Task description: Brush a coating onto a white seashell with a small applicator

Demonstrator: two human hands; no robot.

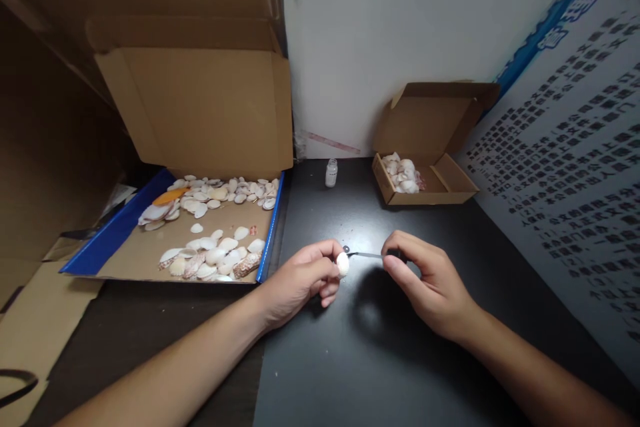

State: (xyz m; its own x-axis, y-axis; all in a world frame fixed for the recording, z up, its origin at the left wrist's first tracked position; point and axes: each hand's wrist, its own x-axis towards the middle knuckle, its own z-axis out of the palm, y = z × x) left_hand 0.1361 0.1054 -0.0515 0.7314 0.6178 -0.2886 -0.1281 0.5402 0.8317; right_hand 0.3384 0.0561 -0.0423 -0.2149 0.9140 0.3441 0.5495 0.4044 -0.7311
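Note:
Pinched in the fingertips of my left hand (313, 273) is a small white ribbed seashell (343, 265), held just above the dark tabletop. My right hand (425, 280) grips the black cap-like end of a thin brush (367, 255). Its grey stem points left, and the dark tip is at the shell's upper right edge; whether it touches cannot be made out. A small dark round speck (346, 249) shows by the tip. Behind the hands, a small clear bottle (331, 174) with whitish contents stands upright without a cap.
To the left, an open blue-edged cardboard box (143, 250) holds many shells in two groups. At the back right, a smaller open carton (425, 199) contains white shells. A white wall (390, 27) rises behind, and a printed sheet (565, 167) borders the right side.

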